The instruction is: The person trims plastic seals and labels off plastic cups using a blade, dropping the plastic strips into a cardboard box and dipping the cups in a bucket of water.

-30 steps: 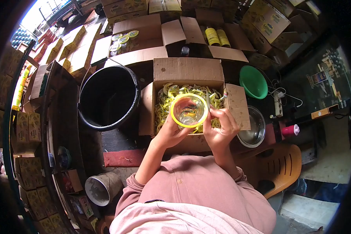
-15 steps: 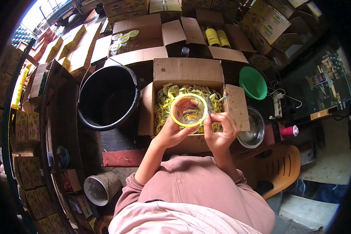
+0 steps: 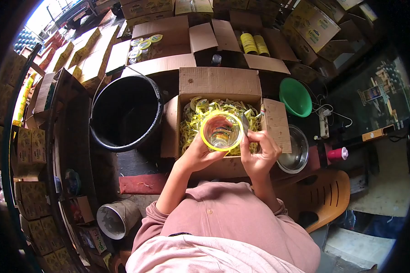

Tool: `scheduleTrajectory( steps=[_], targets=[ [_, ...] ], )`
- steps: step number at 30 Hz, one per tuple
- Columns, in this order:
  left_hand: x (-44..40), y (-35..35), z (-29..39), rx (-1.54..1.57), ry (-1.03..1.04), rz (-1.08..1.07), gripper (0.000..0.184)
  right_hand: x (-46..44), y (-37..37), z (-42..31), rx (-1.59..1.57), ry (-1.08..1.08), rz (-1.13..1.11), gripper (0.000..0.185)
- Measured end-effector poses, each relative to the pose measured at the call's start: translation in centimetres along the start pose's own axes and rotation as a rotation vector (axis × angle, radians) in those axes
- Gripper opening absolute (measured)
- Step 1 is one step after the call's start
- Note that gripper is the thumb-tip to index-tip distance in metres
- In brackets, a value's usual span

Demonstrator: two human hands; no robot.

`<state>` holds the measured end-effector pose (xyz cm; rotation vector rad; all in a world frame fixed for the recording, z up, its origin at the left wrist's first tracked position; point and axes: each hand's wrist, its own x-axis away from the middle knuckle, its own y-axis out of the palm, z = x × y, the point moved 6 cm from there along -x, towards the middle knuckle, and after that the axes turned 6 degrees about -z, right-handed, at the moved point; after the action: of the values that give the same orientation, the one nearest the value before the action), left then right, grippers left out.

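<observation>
Over the open carton, my left hand (image 3: 199,154) is closed around the side of a clear plastic cup (image 3: 221,137) with a yellow rim. Its mouth faces up toward me, and printing shows through the wall. My right hand (image 3: 261,152) is at the cup's right edge, thumb and forefinger pinched on a thin grey blade-like piece (image 3: 245,122) that stands up beside the rim. What kind of piece it is, I cannot make out. Below the cup, the cardboard carton (image 3: 219,82) holds a heap of crumpled yellow and clear scraps (image 3: 200,107).
A black bucket (image 3: 98,132) stands left of the carton. To the right are a green bowl (image 3: 295,98), a metal bowl (image 3: 301,148), a power strip (image 3: 324,123) and a pink bottle (image 3: 336,154). Behind, open boxes hold sealed cups (image 3: 144,44) and yellow sleeves (image 3: 249,43). An orange chair (image 3: 335,193) sits close right.
The cup has shifted slightly down and tipped a little, so more of its inside shows. Both hands stay in nearly the same place, with the right one still at the rim.
</observation>
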<state>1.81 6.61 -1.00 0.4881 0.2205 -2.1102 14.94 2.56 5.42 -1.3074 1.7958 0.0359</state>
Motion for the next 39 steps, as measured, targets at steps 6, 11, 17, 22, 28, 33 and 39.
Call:
scheduleTrajectory(
  steps=[6, 11, 17, 22, 28, 33, 39],
  targets=[
    [0.2, 0.2, 0.0, -0.065, -0.033, -0.068, 0.072, -0.8, 0.2, 0.2, -0.045, 0.020, -0.018, 0.011],
    [0.0, 0.1, 0.0, 0.135, -0.015, 0.039, 0.073, -0.2, 0.1, 0.6, -0.058, 0.068, 0.006, 0.010],
    [0.0, -0.1, -0.5, 0.122, -0.075, 0.048, 0.074, 0.0, 0.0, -0.6, 0.030, -0.025, -0.006, 0.010],
    [0.1, 0.5, -0.1, 0.036, -0.055, -0.064, 0.074, -0.3, 0.3, 0.2, -0.011, 0.003, -0.016, 0.011],
    [-0.2, 0.3, 0.0, 0.143, -0.013, -0.017, 0.073, 0.0, 0.1, 0.9, -0.057, 0.083, 0.004, 0.011],
    [0.1, -0.1, -0.7, 0.098, -0.011, -0.007, 0.073, 0.1, 0.0, -0.3, 0.019, -0.019, -0.012, 0.012],
    [0.2, 0.0, -0.2, -0.044, 0.010, -0.085, 0.076, -0.4, 0.2, -0.1, 0.035, -0.029, -0.017, 0.011]
  ],
)
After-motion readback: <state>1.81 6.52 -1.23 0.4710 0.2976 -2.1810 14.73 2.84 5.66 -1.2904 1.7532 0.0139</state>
